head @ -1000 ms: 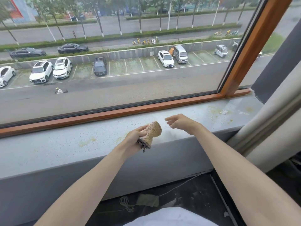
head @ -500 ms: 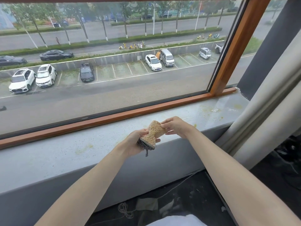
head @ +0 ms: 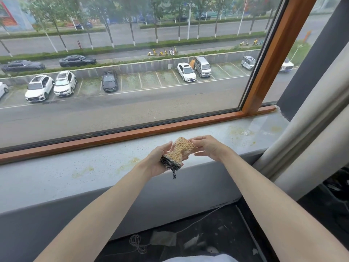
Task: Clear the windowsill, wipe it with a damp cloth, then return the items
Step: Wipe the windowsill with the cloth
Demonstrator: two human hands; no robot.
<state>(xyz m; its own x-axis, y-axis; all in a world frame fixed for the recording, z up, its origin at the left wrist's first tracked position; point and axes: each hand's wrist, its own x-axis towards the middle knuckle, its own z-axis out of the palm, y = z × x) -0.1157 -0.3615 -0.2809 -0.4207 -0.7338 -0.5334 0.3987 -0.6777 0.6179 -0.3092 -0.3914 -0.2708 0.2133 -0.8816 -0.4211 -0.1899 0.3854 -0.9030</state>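
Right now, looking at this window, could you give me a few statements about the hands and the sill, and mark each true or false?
1. The left hand and the right hand both hold the tan woven cloth. True.
2. The cloth lies flat on the windowsill. False: it is bunched up in the hands.
3. Yellowish stains mark the windowsill. True.
4. The window frame is white. False: it is orange-brown.
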